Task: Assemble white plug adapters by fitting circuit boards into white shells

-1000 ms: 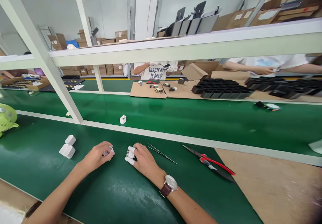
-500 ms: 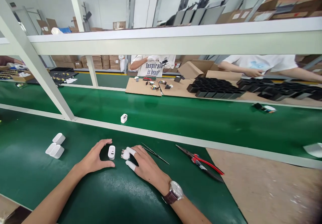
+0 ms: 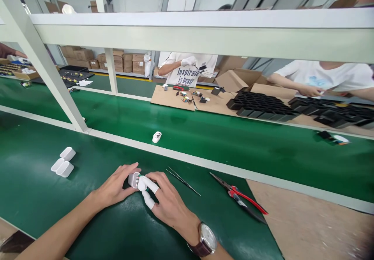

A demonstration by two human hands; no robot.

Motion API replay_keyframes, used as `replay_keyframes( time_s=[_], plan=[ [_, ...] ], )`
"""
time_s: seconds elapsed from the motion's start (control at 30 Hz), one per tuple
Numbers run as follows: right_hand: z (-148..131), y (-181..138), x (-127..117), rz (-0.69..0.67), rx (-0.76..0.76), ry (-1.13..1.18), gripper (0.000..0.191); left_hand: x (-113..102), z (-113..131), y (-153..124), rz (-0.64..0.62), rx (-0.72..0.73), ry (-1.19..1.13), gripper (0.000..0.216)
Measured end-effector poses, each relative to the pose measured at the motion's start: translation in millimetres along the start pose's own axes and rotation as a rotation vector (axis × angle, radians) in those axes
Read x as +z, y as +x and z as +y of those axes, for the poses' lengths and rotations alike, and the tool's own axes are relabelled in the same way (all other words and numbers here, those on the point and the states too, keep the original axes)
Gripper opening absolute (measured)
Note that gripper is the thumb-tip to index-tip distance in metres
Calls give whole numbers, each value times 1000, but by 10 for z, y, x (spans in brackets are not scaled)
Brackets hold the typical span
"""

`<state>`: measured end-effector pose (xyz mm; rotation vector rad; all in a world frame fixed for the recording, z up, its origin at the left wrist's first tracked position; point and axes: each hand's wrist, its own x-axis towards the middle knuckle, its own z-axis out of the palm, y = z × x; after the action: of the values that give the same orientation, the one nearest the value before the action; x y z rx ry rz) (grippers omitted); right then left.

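Desk [image 3: 122, 232], left to right: three grouped casings [image 3: 64, 169]; charger casing [image 3: 132, 180], in left hand [image 3: 117, 186]; plug assembly [image 3: 142, 184], in right hand [image 3: 169, 201]; tweezers [image 3: 188, 185]; pliers [image 3: 233, 191]; board [image 3: 315, 221]. Behind rail [image 3: 187, 160], on belt [image 3: 219, 135]: lone casing [image 3: 157, 137].

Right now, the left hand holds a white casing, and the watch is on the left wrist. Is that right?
Not quite: the head view shows the watch on the right wrist. The rest stands: the left hand holds a white casing between thumb and fingers.
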<state>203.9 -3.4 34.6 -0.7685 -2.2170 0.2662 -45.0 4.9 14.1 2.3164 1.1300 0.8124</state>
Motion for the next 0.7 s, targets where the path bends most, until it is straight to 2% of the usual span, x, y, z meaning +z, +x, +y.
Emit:
replay_keyframes(
  time_s=[0.1, 0.43, 0.7],
  plan=[
    [7, -21, 3, -59, -5, -38, 46, 16, 9, -4, -14, 15, -5, 81],
    [-60, -17, -61, -171, -23, -198, 36, 42, 28, 3, -31, 36, 0, 85],
    [-111, 41, -130, -213, -43, -282, 40, 62, 36, -12, -28, 51, 13, 86]
  ],
)
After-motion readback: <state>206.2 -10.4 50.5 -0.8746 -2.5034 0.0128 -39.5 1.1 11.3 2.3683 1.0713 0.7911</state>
